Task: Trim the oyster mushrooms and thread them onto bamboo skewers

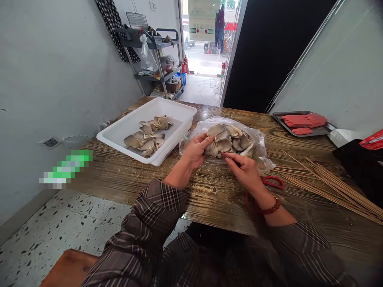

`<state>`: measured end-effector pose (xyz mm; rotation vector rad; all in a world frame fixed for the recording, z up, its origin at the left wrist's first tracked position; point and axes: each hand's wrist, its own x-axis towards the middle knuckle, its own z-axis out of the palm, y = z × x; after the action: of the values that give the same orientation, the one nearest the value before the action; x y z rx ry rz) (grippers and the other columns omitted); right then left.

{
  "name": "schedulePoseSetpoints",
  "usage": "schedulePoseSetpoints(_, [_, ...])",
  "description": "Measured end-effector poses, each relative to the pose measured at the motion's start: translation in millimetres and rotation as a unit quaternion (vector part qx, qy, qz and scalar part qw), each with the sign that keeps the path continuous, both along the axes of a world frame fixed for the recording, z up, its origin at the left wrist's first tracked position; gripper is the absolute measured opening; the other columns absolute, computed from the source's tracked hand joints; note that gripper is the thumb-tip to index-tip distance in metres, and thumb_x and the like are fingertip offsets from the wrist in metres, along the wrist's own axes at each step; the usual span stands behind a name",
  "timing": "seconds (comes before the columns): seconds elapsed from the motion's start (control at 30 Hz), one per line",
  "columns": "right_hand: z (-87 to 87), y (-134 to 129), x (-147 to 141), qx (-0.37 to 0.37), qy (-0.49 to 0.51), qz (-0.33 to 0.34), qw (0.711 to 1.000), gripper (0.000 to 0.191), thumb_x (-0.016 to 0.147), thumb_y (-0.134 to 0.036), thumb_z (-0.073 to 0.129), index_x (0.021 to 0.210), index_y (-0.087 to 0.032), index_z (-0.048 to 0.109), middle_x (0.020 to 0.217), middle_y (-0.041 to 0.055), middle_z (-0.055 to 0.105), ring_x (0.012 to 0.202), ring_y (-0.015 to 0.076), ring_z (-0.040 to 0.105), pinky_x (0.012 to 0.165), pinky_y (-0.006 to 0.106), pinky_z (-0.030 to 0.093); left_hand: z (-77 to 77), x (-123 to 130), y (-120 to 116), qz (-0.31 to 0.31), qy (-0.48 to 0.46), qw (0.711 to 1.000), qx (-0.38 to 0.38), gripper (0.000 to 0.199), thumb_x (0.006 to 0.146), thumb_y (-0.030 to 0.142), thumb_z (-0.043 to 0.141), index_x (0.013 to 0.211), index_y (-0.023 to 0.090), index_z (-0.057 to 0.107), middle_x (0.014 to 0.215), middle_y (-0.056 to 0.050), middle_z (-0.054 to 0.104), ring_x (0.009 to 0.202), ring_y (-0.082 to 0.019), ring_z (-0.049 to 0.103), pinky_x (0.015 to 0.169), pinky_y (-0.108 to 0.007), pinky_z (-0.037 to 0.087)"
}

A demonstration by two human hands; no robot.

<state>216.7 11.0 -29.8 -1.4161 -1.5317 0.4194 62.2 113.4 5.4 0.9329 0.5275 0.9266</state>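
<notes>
My left hand (194,152) is closed on a grey-brown oyster mushroom (222,145), its thumb lying over the near left edge. Thumb and forefinger of my right hand (244,170) pinch at the lower edge of that mushroom; the exact bit between them is partly hidden. Behind and beside my fingers, more oyster mushrooms (243,142) lie heaped on an opened clear plastic bag (261,139). To the left, a white plastic tub (189,115) holds several bunches of oyster mushrooms (146,140), with a thin stick showing by the far bunch.
Red-handled scissors (273,182) lie under and beside my right forearm. Bamboo skewers (335,183) spread over the wooden table (206,199) at right. A dark tray (291,126) of pink-red sausage-like pieces sits at the far right, near a black holder (356,163). A shelf cart (158,44) stands beyond.
</notes>
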Motion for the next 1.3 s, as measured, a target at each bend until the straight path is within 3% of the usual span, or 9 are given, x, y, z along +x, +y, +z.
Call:
schedulePoseSetpoints(0.2, [-1.6, 0.4, -4.0, -0.068, 0.085, 0.021, 0.994, 0.039, 0.092, -0.041, 0.055, 0.11, -0.014, 0.077, 0.055, -0.0017, 0.061, 0.043, 0.011, 0.049, 0.048, 0.026, 0.042, -3.8, 1.9, -0.2, 0.037, 0.008, 0.999, 0.006, 0.038, 0.058, 0.042, 0.091, 0.075, 0.014, 0.071, 0.065, -0.001, 0.069, 0.06, -0.011, 0.061, 0.059, -0.022, 0.048])
schedulePoseSetpoints(0.5, [-1.4, 1.9, -9.7, -0.006, 0.061, -0.014, 0.998, 0.031, 0.089, -0.038, 0.054, 0.093, -0.018, 0.077, 0.053, -0.001, 0.056, 0.05, 0.0155, 0.05, 0.054, 0.029, 0.04, -4.0, 4.2, -2.8, 0.031, 0.015, 0.999, 0.021, 0.039, 0.057, 0.044, 0.091, 0.072, 0.014, 0.072, 0.064, -0.002, 0.069, 0.061, -0.012, 0.061, 0.061, -0.023, 0.047])
schedulePoseSetpoints(0.63, [3.2, 0.6, -9.9, 0.01, 0.029, -0.024, 0.999, 0.036, 0.09, -0.038, 0.052, 0.059, -0.021, 0.059, 0.048, -0.0027, 0.048, 0.048, 0.013, 0.044, 0.053, 0.028, 0.034, -7.2, 9.3, -7.5, 0.023, 0.025, 0.999, 0.031, 0.039, 0.056, 0.044, 0.092, 0.07, 0.014, 0.072, 0.066, -0.002, 0.07, 0.063, -0.011, 0.06, 0.061, -0.022, 0.045])
schedulePoseSetpoints(0.73, [4.9, 0.5, -9.2, 0.012, 0.016, -0.025, 0.999, 0.042, 0.09, -0.038, 0.051, 0.052, -0.022, 0.046, 0.048, -0.0034, 0.045, 0.048, 0.0116, 0.042, 0.052, 0.027, 0.031, -10.5, 12.7, -10.1, 0.016, 0.028, 0.999, 0.027, 0.039, 0.056, 0.045, 0.091, 0.071, 0.014, 0.073, 0.069, -0.002, 0.071, 0.063, -0.011, 0.059, 0.06, -0.021, 0.045])
schedulePoseSetpoints(0.83, [4.1, 2.2, -4.8, -0.006, 0.029, -0.017, 0.999, 0.042, 0.09, -0.04, 0.051, 0.053, -0.021, 0.047, 0.049, -0.0038, 0.045, 0.049, 0.011, 0.041, 0.052, 0.026, 0.031, -10.7, 11.0, -8.3, -0.005, 0.026, 0.999, 0.027, 0.04, 0.057, 0.045, 0.091, 0.076, 0.014, 0.074, 0.073, -0.002, 0.072, 0.067, -0.011, 0.061, 0.063, -0.021, 0.047])
schedulePoseSetpoints(0.93, [3.9, 4.9, 5.8, -0.012, 0.055, -0.04, 0.998, 0.04, 0.088, -0.045, 0.054, 0.055, -0.021, 0.051, 0.049, -0.0037, 0.047, 0.05, 0.0112, 0.041, 0.052, 0.026, 0.031, -6.5, 4.0, -2.6, -0.024, 0.038, 0.999, 0.011, 0.044, 0.063, 0.041, 0.089, 0.095, 0.016, 0.075, 0.083, -0.004, 0.074, 0.072, -0.011, 0.065, 0.067, -0.022, 0.05])
schedulePoseSetpoints(1.03, [7.1, 6.5, 19.9, -0.002, 0.08, -0.079, 0.994, 0.041, 0.086, -0.047, 0.057, 0.055, -0.021, 0.053, 0.048, -0.0024, 0.049, 0.049, 0.0117, 0.041, 0.051, 0.027, 0.031, -1.5, -3.9, 5.5, 0.012, 0.052, 0.999, -0.003, 0.042, 0.072, 0.04, 0.084, 0.104, 0.016, 0.071, 0.091, -0.007, 0.075, 0.075, -0.013, 0.069, 0.071, -0.026, 0.053])
schedulePoseSetpoints(1.2, [11.2, 6.9, 36.2, 0.014, 0.108, -0.112, 0.988, 0.041, 0.086, -0.047, 0.06, 0.056, -0.02, 0.057, 0.047, -0.0018, 0.049, 0.045, 0.0112, 0.039, 0.047, 0.027, 0.029, -5.2, -8.6, 18.1, 0.089, 0.105, 0.988, 0.065, 0.025, 0.079, 0.035, 0.077, 0.091, 0.014, 0.07, 0.08, -0.005, 0.072, 0.068, -0.012, 0.066, 0.069, -0.025, 0.053])
schedulePoseSetpoints(1.3, [9.2, 7.7, 38.8, 0.004, 0.102, -0.092, 0.99, 0.039, 0.087, -0.045, 0.06, 0.058, -0.02, 0.058, 0.049, -0.002, 0.051, 0.046, 0.0107, 0.04, 0.047, 0.026, 0.029, -13.0, -5.8, 20.2, 0.095, 0.197, 0.962, 0.161, 0.013, 0.081, 0.026, 0.072, 0.087, 0.015, 0.073, 0.078, -0.005, 0.072, 0.068, -0.014, 0.063, 0.068, -0.027, 0.05])
